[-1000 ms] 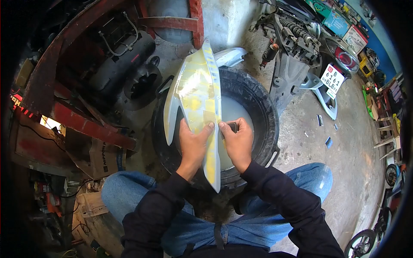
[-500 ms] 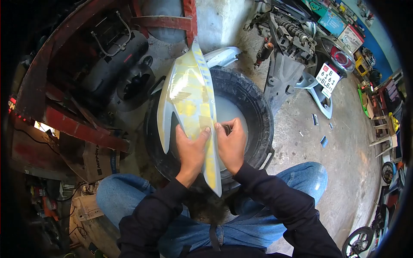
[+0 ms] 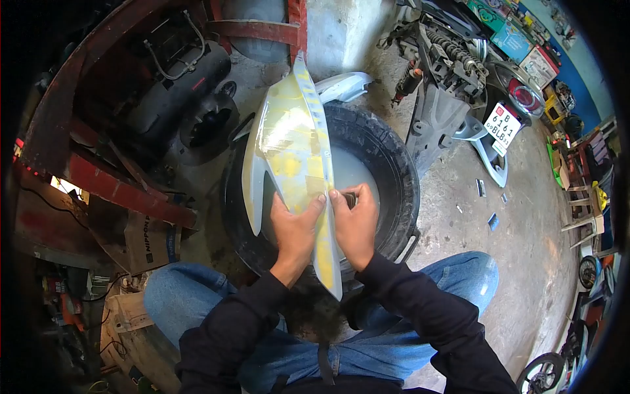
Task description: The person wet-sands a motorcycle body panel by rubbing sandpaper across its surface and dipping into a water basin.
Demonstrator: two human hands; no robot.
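A long, pointed body panel (image 3: 289, 134), patchy yellow and grey-white with a wet shine, stands tilted over a black round tub (image 3: 400, 164) of cloudy water (image 3: 354, 167). My left hand (image 3: 295, 226) grips the panel's lower part, thumb on its face near the ridge. Across the ridge, my right hand (image 3: 355, 223) has its thumb against the panel's right edge. Its curled fingers pinch a small dark piece (image 3: 352, 199), mostly hidden, which I cannot name.
Behind the tub lies another pale panel (image 3: 344, 87). A partly stripped motorcycle with a number plate (image 3: 501, 128) stands at right. Small blue scraps (image 3: 493, 221) lie on the floor. To the left are a red frame (image 3: 118, 187), a black compressor tank (image 3: 177, 92) and cardboard (image 3: 149, 243).
The whole view has shifted slightly. My right thumb stays near the panel's edge, with only small hand movement. Both hands keep their places on the panel.
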